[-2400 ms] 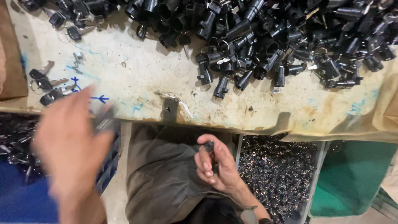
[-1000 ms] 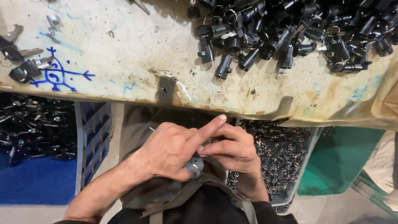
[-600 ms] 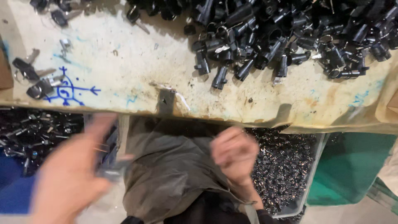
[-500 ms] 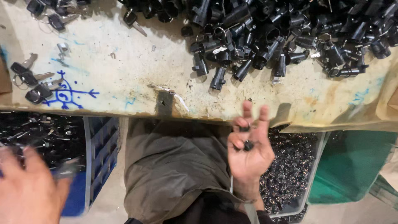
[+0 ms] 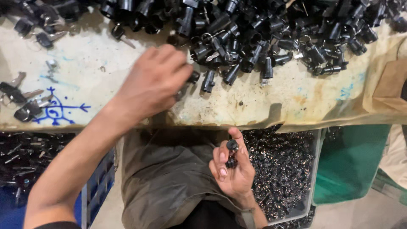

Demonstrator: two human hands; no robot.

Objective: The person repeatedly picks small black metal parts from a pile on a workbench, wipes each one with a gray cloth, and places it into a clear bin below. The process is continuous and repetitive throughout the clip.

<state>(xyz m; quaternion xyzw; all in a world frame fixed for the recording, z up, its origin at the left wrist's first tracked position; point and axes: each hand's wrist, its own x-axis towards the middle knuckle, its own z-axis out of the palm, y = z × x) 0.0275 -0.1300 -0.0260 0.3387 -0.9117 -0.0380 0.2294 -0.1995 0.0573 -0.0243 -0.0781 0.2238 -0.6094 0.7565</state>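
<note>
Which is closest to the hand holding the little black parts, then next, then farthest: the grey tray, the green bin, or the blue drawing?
From the right hand:
1. Grey tray, just beside it, on its right.
2. Green bin, farther right.
3. Blue drawing, far left on the bench.

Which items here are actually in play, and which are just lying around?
In play:
- left hand, reaching into the pile of black cylinder parts on the workbench
- right hand, fingers closed on a small black part

Lying about:
- keys by the blue ink drawing
- grey tray of small dark pieces
- green bin
- blue crate
</note>
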